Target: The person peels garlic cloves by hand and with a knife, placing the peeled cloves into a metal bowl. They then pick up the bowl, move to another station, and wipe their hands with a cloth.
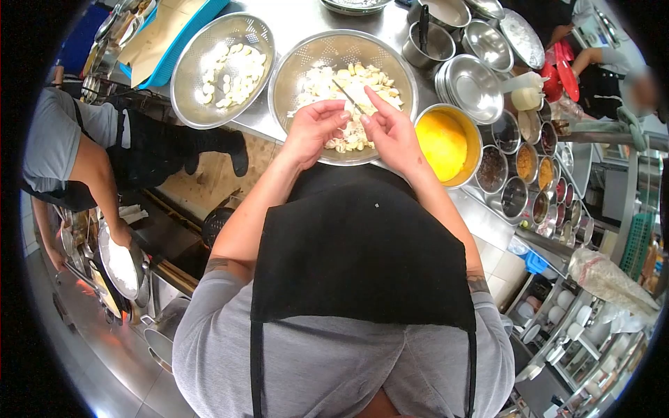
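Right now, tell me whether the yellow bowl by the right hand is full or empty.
Far from empty: the yellow bowl holds a yellow mass covering most of its inside, beside the right hand.

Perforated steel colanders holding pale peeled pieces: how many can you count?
2. One perforated steel colander sits at left; the second colander lies beneath the left hand and right hand. More may be hidden beyond the top edge.

The steel counter (289, 21) bears a left colander (194, 50), a middle colander (293, 85), a yellow-filled bowl (479, 148) and stacked bowls (474, 87).
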Demonstrator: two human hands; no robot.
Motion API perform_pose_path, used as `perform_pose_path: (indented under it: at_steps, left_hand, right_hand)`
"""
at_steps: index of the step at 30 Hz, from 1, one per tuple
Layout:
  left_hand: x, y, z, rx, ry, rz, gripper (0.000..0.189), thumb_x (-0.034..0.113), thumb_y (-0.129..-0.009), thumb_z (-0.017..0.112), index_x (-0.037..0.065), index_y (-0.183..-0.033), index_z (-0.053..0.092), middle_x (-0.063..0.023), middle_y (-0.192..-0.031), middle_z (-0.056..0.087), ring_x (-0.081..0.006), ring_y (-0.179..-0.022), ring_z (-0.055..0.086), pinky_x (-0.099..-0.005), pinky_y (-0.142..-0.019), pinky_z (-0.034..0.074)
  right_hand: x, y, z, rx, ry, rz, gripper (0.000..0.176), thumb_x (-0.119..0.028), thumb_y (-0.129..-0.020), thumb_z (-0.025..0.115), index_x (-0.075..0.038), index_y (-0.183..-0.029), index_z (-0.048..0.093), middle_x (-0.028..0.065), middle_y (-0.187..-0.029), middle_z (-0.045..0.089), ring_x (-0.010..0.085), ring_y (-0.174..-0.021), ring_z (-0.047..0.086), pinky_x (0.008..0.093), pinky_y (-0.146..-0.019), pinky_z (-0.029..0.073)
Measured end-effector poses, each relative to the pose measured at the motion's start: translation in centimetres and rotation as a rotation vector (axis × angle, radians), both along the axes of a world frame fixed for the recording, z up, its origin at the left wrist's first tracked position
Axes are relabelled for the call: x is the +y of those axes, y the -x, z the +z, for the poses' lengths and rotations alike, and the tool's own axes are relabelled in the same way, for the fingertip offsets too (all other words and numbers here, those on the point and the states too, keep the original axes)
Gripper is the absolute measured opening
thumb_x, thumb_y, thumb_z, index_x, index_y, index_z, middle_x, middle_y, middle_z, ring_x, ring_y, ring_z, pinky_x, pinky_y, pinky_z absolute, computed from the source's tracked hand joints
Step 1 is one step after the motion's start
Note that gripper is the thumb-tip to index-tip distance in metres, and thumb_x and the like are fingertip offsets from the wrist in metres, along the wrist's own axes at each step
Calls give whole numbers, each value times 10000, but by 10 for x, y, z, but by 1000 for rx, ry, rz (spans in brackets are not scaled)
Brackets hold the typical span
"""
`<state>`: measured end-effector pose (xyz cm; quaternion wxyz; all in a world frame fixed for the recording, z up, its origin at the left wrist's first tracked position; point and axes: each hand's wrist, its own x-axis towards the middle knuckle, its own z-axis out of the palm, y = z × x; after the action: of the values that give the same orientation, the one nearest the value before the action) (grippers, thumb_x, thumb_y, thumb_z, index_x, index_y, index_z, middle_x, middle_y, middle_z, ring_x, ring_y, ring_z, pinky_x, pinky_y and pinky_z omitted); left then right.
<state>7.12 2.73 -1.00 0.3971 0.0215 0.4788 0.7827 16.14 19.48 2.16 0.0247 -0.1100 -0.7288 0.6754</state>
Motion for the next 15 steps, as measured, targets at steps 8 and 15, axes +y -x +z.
perform_pose_path:
  at_steps: [8, 15]
  left_hand:
    - [-1, 2, 3, 36, 29, -13, 250, 53, -872, 680, -18, -1102, 614, -77, -968, 683, -131, -840, 640, -258, -676, 515]
    - [0, -2, 13, 55, 10, -39, 236, 42, -886, 655, -9, -1114, 615, -60, -958, 669, -130, -847, 630, -260, -715, 506]
  right_hand:
    - [0, 2, -5, 66, -70, 66, 379, -88, -930, 587, -54, -1307, 568, 100, -905, 692, 81, -795, 596, 247, -735, 495]
    - [5, 2, 5, 74, -100, 61, 322, -73, -942, 565, -28, -1259, 603, 130, -1068, 686, 109, -945, 616, 247, -847, 486]
